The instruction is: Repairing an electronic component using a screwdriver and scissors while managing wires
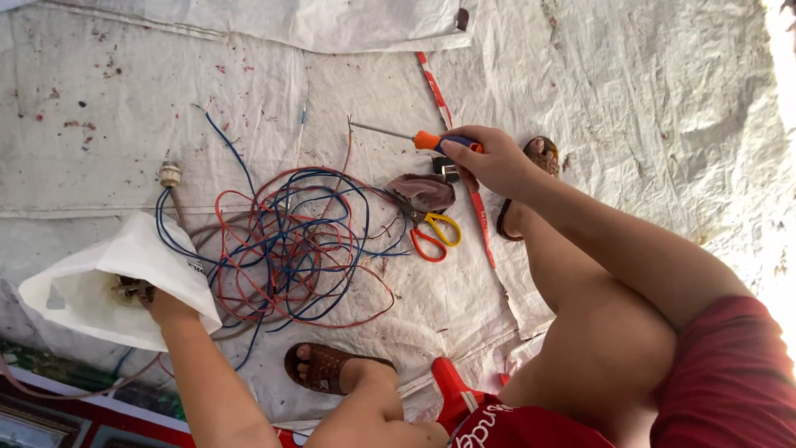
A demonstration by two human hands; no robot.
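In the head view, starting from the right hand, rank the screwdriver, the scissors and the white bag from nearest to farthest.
1. Screwdriver: held in the right hand, shaft pointing left.
2. Scissors: just below the hand, beside the wire tangle.
3. White bag: far left, at the left hand.

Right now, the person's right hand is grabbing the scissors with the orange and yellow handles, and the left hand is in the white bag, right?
Not quite. In the head view, the right hand grips the orange-handled screwdriver, not the scissors, which lie untouched on the white sheet beside the tangle of wires. The left hand is indeed at the white bag.
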